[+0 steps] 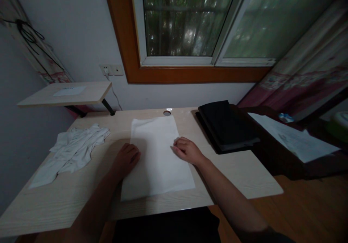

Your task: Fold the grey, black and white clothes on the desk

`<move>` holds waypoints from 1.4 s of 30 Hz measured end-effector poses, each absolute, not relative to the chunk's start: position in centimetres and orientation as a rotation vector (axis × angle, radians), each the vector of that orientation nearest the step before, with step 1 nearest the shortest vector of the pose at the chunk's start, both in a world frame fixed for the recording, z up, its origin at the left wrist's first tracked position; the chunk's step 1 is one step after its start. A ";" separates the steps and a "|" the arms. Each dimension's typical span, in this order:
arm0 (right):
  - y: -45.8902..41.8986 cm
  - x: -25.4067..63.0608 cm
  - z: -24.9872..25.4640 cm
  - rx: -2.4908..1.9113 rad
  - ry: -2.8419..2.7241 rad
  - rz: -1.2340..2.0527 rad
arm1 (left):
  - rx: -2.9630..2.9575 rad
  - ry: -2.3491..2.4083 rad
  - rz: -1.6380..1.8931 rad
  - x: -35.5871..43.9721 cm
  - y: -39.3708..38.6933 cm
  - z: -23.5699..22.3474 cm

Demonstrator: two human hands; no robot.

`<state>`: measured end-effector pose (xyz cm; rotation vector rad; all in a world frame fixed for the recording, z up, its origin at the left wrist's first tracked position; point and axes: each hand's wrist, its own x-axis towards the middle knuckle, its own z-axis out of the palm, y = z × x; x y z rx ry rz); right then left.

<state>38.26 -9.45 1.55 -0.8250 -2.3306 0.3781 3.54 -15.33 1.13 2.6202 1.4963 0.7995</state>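
Note:
A white rectangular cloth [160, 156] lies spread flat on the light wooden desk [67, 199] in front of me. At its left edge is my left hand [127, 159], closed with the fingers curled in on the cloth's border. My right hand [189, 150] pinches the right edge, thumb and fingertips together, roughly level with the left one. Exactly how much fabric sits inside the curled fingers is hidden. To the left lies a crumpled pile of white cloth [78, 149], apart from both hands.
A black folder-like stack [225, 127] rests on the desk's right side. A raised shelf [65, 94] stands at the back left, with a paper on it. Beyond the right edge, a white sheet [293, 138] lies on a dark surface. A window [190, 22] is ahead.

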 end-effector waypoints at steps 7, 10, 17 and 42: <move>-9.1 38.2 1.4 -0.913 -2.318 0.273 | 2.551 1.626 0.823 2.9 -14.9 -0.1; -9.0 38.2 1.4 -0.911 -2.342 0.270 | 2.546 1.674 0.818 2.7 -14.8 -0.3; -8.9 37.9 1.6 -0.942 -2.359 0.218 | 2.517 1.692 0.809 2.9 -14.9 0.1; -6.9 32.9 1.4 -0.969 -2.278 0.211 | 2.768 1.794 0.617 7.8 -11.0 0.8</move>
